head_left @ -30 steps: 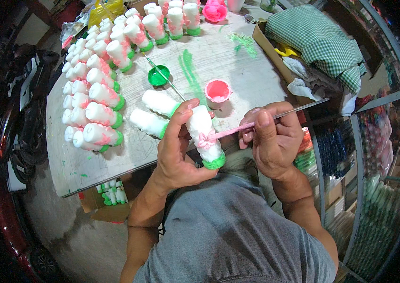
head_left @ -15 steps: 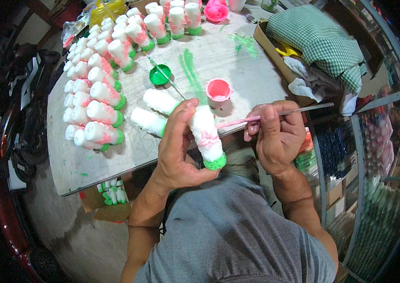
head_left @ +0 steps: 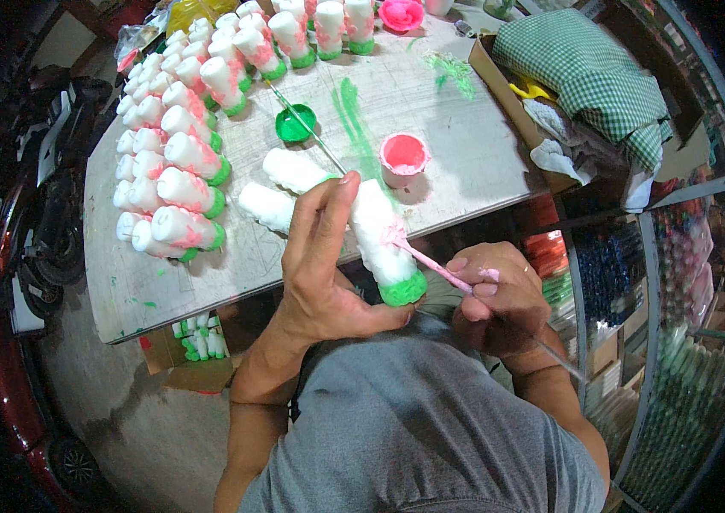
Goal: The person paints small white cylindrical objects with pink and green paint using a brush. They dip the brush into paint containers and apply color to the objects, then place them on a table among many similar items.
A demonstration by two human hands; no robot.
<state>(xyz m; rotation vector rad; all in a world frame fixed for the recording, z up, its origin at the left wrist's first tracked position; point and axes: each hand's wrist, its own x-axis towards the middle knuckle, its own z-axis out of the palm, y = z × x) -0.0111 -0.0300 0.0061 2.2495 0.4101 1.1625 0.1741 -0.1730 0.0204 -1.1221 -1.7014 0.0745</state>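
My left hand (head_left: 319,274) grips a white candle (head_left: 372,224) between the fingers at its top and the thumb at its green base. The candle is tilted, with a pink painted patch on its side. In my right hand (head_left: 503,291) is a thin paintbrush (head_left: 431,263), pinched in the fingers, its pink tip touching that patch. Beyond the candle stands a small cup of pink paint (head_left: 404,157). Left of it is a green paint lid (head_left: 296,124) with another thin brush (head_left: 315,135) lying across it. Two white candles (head_left: 267,206) lie on the table beside my left hand.
Rows of white, pink and green candles (head_left: 187,145) fill the table's left and back. At the right edge sits a cardboard box (head_left: 499,103) with a green checked cloth (head_left: 584,77). A box of candles (head_left: 200,342) is under the table; shelves (head_left: 644,299) stand at the right.
My right hand has moved down and turned, bringing the brush tip onto the candle's pink patch. The candle has shifted slightly right and the patch shows more pink.
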